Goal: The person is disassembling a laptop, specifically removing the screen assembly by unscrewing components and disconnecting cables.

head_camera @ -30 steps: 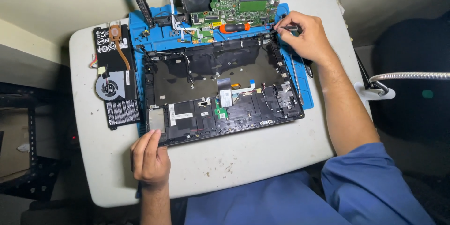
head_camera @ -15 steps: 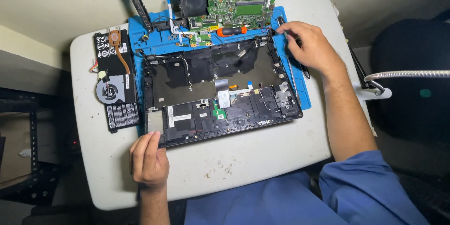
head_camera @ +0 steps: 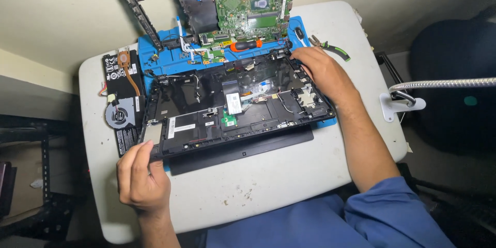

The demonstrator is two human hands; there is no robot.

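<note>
**On the blue mat: both hands at an opened laptop base**

On the blue work mat [head_camera: 170, 59], a green circuit board [head_camera: 245, 13] and an orange-handled screwdriver [head_camera: 247, 45] lie behind the laptop base [head_camera: 232, 106]. The base sits slightly raised over a dark panel [head_camera: 248, 150]. The left hand [head_camera: 140, 178] pinches its near-left corner. The right hand [head_camera: 323, 72] rests curled on the far-right corner; whether it grips anything, I cannot tell. A fan [head_camera: 119, 113] lies beside the mat.

Head cam; steep downward; near table [head_camera: 268, 186]
</note>
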